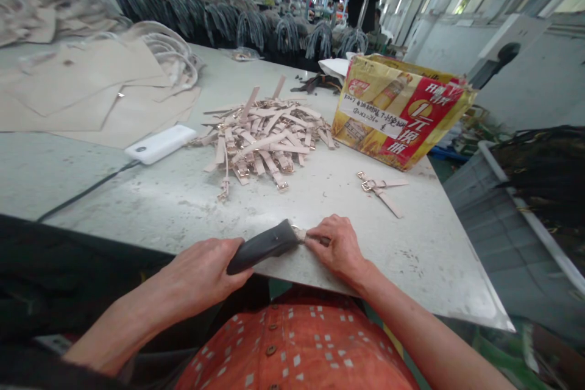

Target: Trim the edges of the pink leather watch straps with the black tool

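My left hand (203,271) grips a dark grey hand tool (265,244) at the near edge of the white table (183,195). The tool's tip meets a small beige strap piece (300,234) pinched under the fingers of my right hand (336,247). Further out on the table lies a heap of several beige straps with gold buckles (262,137). Two loose buckled straps (379,190) lie apart, to the right of the heap.
A yellow and red cardboard box (402,113) stands at the right back of the table. A white power bank (161,144) with a dark cable lies left of the heap. Beige cut sheets (86,88) cover the far left. A grey bin (512,213) sits beside the table's right edge.
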`<act>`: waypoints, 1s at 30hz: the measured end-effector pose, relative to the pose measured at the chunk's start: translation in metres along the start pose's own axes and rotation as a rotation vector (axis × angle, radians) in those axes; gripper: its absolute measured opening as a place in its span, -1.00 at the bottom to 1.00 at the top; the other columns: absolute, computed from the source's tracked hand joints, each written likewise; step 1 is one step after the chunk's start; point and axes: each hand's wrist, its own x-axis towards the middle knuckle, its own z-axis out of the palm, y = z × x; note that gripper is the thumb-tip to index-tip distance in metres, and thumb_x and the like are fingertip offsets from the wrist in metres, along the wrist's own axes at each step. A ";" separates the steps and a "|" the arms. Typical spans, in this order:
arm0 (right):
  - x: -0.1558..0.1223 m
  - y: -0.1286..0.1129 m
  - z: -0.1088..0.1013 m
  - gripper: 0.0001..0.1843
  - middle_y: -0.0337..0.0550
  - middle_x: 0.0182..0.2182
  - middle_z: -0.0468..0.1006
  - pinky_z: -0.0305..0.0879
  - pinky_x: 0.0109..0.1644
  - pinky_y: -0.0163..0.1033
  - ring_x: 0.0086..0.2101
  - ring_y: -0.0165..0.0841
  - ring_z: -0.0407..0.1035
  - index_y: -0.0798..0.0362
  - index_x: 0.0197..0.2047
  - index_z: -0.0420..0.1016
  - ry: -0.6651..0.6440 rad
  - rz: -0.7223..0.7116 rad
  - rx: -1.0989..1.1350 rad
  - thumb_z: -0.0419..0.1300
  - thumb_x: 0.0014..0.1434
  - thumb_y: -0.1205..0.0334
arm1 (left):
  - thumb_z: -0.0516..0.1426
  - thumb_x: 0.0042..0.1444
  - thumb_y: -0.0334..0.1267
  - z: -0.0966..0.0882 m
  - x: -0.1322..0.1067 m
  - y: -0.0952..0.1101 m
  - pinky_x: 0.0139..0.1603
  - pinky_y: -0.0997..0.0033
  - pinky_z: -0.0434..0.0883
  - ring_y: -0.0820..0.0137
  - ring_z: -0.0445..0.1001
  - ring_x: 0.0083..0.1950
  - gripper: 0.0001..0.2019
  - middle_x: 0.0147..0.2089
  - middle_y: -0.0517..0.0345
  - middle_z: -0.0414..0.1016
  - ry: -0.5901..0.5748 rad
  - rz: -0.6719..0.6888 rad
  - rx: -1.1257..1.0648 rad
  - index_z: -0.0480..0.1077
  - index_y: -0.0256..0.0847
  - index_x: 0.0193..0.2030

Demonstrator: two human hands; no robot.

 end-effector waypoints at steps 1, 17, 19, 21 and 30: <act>0.001 -0.001 0.000 -0.93 -0.07 -0.21 0.81 0.29 0.07 -0.03 -0.07 -0.11 0.58 -0.09 -0.12 0.88 0.002 -0.011 -0.016 0.55 0.42 0.29 | 0.12 0.29 0.03 -0.001 -0.001 0.001 -0.11 0.16 0.46 -0.01 0.81 -0.08 -0.68 -0.13 -0.08 0.85 -0.003 -0.003 0.007 0.63 -0.06 -0.10; 0.014 -0.010 0.002 -0.79 -0.14 -0.17 0.72 0.22 0.07 -0.15 -0.13 -0.21 0.53 0.00 -0.10 0.62 -0.132 0.041 0.044 0.25 0.50 0.49 | 0.15 0.31 -0.01 -0.018 0.000 0.000 -0.08 0.12 0.49 -0.07 0.82 -0.07 -0.68 -0.12 -0.13 0.85 -0.032 0.017 0.127 0.66 -0.10 -0.03; 0.016 -0.010 0.002 -0.78 -0.15 -0.18 0.72 0.21 0.03 -0.17 -0.15 -0.22 0.52 -0.01 -0.11 0.59 -0.136 0.051 0.055 0.23 0.50 0.50 | 0.15 0.30 0.01 -0.018 0.000 0.000 -0.07 0.12 0.51 -0.08 0.82 -0.06 -0.66 -0.10 -0.15 0.85 -0.038 0.019 0.137 0.67 -0.10 -0.01; 0.017 -0.010 0.002 -0.77 -0.16 -0.20 0.72 0.20 0.01 -0.18 -0.17 -0.22 0.52 -0.02 -0.11 0.58 -0.138 0.045 0.059 0.22 0.52 0.50 | 0.15 0.30 0.04 -0.019 0.000 -0.001 -0.05 0.11 0.53 -0.09 0.83 -0.03 -0.63 -0.07 -0.15 0.86 -0.037 0.023 0.143 0.68 -0.09 0.00; 0.017 -0.011 0.004 -0.78 -0.21 -0.25 0.70 0.22 0.01 -0.20 -0.21 -0.24 0.51 -0.04 -0.13 0.55 -0.119 -0.004 0.061 0.22 0.53 0.46 | 0.21 0.21 0.06 -0.023 0.008 -0.005 -0.06 0.16 0.54 -0.03 0.83 -0.05 -0.68 -0.13 -0.04 0.87 -0.019 0.076 0.038 0.71 -0.02 -0.10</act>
